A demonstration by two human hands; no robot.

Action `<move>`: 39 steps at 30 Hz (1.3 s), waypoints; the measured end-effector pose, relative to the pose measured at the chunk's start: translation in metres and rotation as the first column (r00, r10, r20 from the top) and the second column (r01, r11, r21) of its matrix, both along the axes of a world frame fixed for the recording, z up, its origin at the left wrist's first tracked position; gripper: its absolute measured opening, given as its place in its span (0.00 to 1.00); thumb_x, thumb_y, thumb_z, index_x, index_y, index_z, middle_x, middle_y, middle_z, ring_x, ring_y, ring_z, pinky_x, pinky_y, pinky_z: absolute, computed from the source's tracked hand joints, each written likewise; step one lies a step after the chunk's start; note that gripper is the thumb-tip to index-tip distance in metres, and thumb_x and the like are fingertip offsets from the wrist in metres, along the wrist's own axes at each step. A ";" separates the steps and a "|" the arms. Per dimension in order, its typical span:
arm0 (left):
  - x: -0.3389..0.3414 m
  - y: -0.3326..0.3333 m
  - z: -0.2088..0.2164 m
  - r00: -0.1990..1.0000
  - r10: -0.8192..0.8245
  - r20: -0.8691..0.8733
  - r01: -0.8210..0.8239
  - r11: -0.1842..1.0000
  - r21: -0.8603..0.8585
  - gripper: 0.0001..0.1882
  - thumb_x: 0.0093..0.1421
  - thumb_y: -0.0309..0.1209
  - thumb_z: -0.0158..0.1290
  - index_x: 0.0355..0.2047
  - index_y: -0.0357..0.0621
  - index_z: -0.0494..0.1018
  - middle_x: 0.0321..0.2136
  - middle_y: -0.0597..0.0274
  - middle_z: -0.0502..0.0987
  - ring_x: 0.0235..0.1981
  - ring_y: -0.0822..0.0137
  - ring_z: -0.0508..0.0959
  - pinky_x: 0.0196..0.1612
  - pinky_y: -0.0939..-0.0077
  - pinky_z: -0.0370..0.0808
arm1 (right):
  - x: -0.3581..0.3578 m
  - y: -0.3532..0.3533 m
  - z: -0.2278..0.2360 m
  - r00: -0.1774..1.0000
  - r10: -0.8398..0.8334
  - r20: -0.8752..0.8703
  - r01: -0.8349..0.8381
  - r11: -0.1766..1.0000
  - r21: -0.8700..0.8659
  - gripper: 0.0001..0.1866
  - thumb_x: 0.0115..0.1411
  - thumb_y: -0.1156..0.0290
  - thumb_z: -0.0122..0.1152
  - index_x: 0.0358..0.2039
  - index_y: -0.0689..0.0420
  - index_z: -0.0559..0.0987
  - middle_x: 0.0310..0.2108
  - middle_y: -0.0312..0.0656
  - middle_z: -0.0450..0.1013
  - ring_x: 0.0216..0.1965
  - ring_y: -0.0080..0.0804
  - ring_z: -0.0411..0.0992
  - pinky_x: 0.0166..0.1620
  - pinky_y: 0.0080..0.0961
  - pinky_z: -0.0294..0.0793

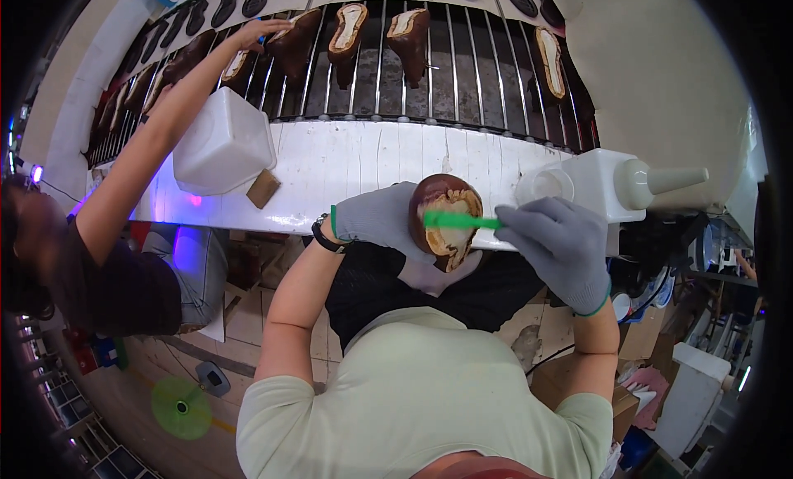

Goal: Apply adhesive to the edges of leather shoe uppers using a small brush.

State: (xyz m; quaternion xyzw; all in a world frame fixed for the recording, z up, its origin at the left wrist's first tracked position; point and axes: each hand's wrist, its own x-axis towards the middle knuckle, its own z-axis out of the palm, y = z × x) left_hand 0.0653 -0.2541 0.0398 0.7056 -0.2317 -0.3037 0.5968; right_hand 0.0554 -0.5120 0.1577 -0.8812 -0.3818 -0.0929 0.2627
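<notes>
A brown leather boot upper (443, 187) is held above my lap at the table's near edge, its pale, rough-edged underside turned toward me. My left hand (376, 220), in a grey glove, is wrapped round the boot upper from the left, its fingers partly hidden behind it. In my gloved right hand (563, 246) is a green-handled brush (462, 220), pinched by the handle. The brush head, blurred by motion, lies across the underside of the boot upper. A small round translucent tub (546, 186) stands on the table just beyond my right hand.
A roller conveyor (487, 74) carries several brown boot uppers, with black soles (225, 7) along its far side. A white jug (221, 140) and a brown block (263, 189) stand left; a white spouted bottle (615, 182) right. At left, a co-worker's hand (263, 33) touches a boot.
</notes>
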 end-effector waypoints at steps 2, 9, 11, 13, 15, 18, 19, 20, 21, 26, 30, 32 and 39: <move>0.002 0.000 -0.004 0.998 -0.058 0.003 0.058 0.991 0.122 0.47 0.38 0.31 0.74 0.59 0.41 0.63 0.53 0.60 0.73 0.51 0.70 0.73 0.57 0.73 0.70 | 0.001 -0.005 0.005 0.997 0.075 0.019 -0.073 0.991 -0.108 0.11 0.48 0.69 0.70 0.34 0.52 0.83 0.23 0.35 0.75 0.22 0.33 0.73 0.25 0.26 0.70; 0.013 -0.004 0.015 0.990 -0.119 -0.076 0.125 0.989 0.073 0.42 0.41 0.31 0.73 0.56 0.40 0.66 0.52 0.61 0.74 0.50 0.70 0.74 0.56 0.73 0.71 | 0.019 -0.007 -0.006 0.996 -0.038 -0.080 0.047 0.992 0.113 0.11 0.46 0.74 0.71 0.33 0.56 0.84 0.23 0.39 0.75 0.24 0.34 0.73 0.27 0.25 0.70; 0.018 0.002 0.003 0.990 -0.131 -0.053 0.134 0.990 0.049 0.42 0.41 0.33 0.73 0.56 0.39 0.66 0.51 0.61 0.75 0.49 0.70 0.74 0.56 0.73 0.71 | 0.016 -0.007 -0.005 0.995 0.087 -0.039 -0.088 0.995 -0.046 0.09 0.48 0.72 0.69 0.33 0.54 0.84 0.23 0.37 0.74 0.24 0.34 0.72 0.29 0.27 0.70; 0.025 0.010 -0.008 0.989 -0.143 -0.043 0.146 0.986 0.075 0.43 0.42 0.34 0.73 0.57 0.39 0.65 0.51 0.60 0.75 0.50 0.70 0.73 0.57 0.74 0.70 | 0.015 -0.017 -0.010 0.992 0.123 -0.023 -0.125 0.983 -0.133 0.08 0.49 0.72 0.69 0.33 0.54 0.84 0.23 0.37 0.75 0.25 0.34 0.73 0.29 0.28 0.70; 0.022 0.020 -0.020 0.994 0.006 -0.109 -0.009 1.000 -0.025 0.45 0.42 0.34 0.73 0.59 0.39 0.64 0.54 0.59 0.73 0.53 0.68 0.72 0.60 0.72 0.68 | 0.017 -0.036 -0.025 0.971 0.069 -0.229 -0.056 0.997 0.061 0.06 0.51 0.72 0.67 0.32 0.55 0.83 0.25 0.38 0.75 0.26 0.36 0.73 0.32 0.29 0.71; 0.018 0.044 -0.053 0.985 0.119 -0.127 -0.116 0.993 0.032 0.46 0.42 0.30 0.73 0.60 0.41 0.61 0.56 0.61 0.70 0.56 0.67 0.70 0.62 0.69 0.66 | 0.018 -0.079 -0.049 0.878 -0.371 -0.303 0.437 0.879 0.191 0.08 0.52 0.73 0.65 0.35 0.58 0.83 0.30 0.42 0.76 0.30 0.41 0.75 0.36 0.30 0.73; 0.012 0.047 -0.070 0.974 0.222 -0.052 -0.221 0.975 0.019 0.45 0.42 0.26 0.72 0.60 0.41 0.62 0.55 0.61 0.71 0.56 0.67 0.70 0.60 0.67 0.68 | 0.013 -0.098 -0.067 0.861 -0.410 -0.299 0.474 0.862 0.181 0.08 0.52 0.73 0.65 0.35 0.58 0.83 0.30 0.42 0.76 0.30 0.41 0.75 0.36 0.30 0.73; 0.008 0.053 -0.092 0.949 0.284 -0.139 -0.291 0.956 -0.033 0.43 0.43 0.25 0.70 0.59 0.41 0.62 0.53 0.61 0.72 0.53 0.66 0.72 0.58 0.67 0.69 | 0.007 -0.117 -0.089 0.787 -0.577 -0.218 0.595 0.803 0.020 0.09 0.53 0.71 0.64 0.35 0.57 0.83 0.31 0.44 0.77 0.32 0.43 0.75 0.37 0.33 0.73; 0.003 0.056 -0.112 0.921 0.356 -0.159 -0.372 0.925 -0.078 0.41 0.46 0.28 0.68 0.60 0.41 0.61 0.54 0.61 0.71 0.54 0.65 0.71 0.58 0.67 0.69 | 0.001 -0.129 -0.109 0.690 -0.715 -0.116 0.703 0.699 -0.130 0.10 0.54 0.69 0.63 0.36 0.56 0.83 0.32 0.45 0.77 0.34 0.44 0.75 0.38 0.35 0.73; -0.007 0.035 -0.140 0.787 0.550 -0.278 -0.615 0.673 -0.411 0.38 0.56 0.45 0.60 0.61 0.41 0.59 0.57 0.59 0.67 0.57 0.63 0.68 0.62 0.65 0.64 | -0.013 -0.125 -0.151 0.566 -0.816 -0.113 0.766 0.572 -0.292 0.10 0.57 0.65 0.58 0.36 0.54 0.80 0.33 0.44 0.76 0.36 0.47 0.74 0.40 0.41 0.72; -0.018 0.010 -0.135 0.555 0.403 -0.727 -0.809 0.467 -0.358 0.40 0.63 0.59 0.46 0.65 0.44 0.56 0.62 0.59 0.63 0.61 0.60 0.64 0.64 0.63 0.61 | -0.008 -0.115 -0.162 0.534 -0.844 -0.054 0.755 0.505 -0.418 0.09 0.59 0.65 0.56 0.35 0.54 0.79 0.33 0.43 0.74 0.37 0.46 0.74 0.39 0.42 0.73; -0.030 0.006 -0.158 0.693 0.646 -0.319 -0.721 0.623 -0.304 0.39 0.64 0.61 0.42 0.65 0.47 0.56 0.61 0.57 0.64 0.60 0.60 0.65 0.64 0.65 0.62 | -0.005 -0.115 -0.166 0.552 -0.834 -0.007 0.735 0.490 -0.468 0.09 0.58 0.65 0.57 0.35 0.53 0.81 0.33 0.45 0.76 0.35 0.48 0.74 0.39 0.43 0.72; -0.049 0.023 -0.152 0.683 0.114 -0.722 -0.701 0.381 -0.603 0.37 0.67 0.58 0.33 0.59 0.37 0.63 0.50 0.47 0.74 0.43 0.57 0.77 0.46 0.71 0.76 | -0.009 -0.142 -0.167 0.281 -0.382 -0.881 0.844 0.535 0.038 0.13 0.61 0.63 0.58 0.38 0.59 0.84 0.24 0.35 0.77 0.16 0.14 0.62 0.17 0.15 0.57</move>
